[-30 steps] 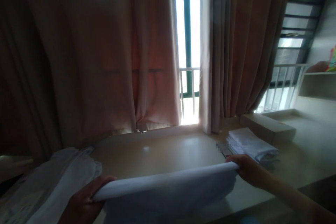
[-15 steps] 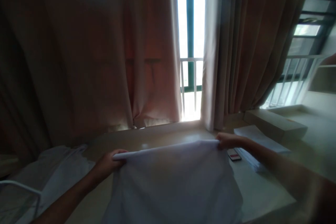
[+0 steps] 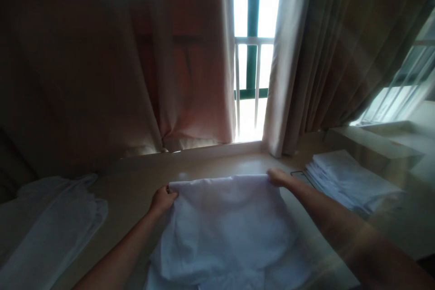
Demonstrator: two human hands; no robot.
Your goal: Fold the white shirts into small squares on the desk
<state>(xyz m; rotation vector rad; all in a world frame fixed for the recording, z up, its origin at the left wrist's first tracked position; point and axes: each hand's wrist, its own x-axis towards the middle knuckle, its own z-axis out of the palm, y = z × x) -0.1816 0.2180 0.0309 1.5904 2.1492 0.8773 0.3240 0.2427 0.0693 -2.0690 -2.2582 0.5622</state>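
A white cloth [image 3: 224, 231] lies spread on the pale table [image 3: 136, 186] in front of me, its far edge toward the window. My left hand [image 3: 163, 199] is closed on the cloth's far left corner. At the far right corner my right hand [image 3: 277, 176] pinches the same edge. Both hands rest low on the tabletop, arms stretched forward.
A stack of folded white cloths [image 3: 350, 181] sits to the right, with a dark flat object [image 3: 299, 176] beside it and a long box [image 3: 370, 145] behind. Loose white fabric [image 3: 50, 222] is heaped at the left. Pink curtains [image 3: 136, 63] hang before a barred window [image 3: 251, 54].
Both hands carried the cloth's edge away from me toward the window and lowered it onto the table. The cloth now lies spread flat. My view tilted downward.
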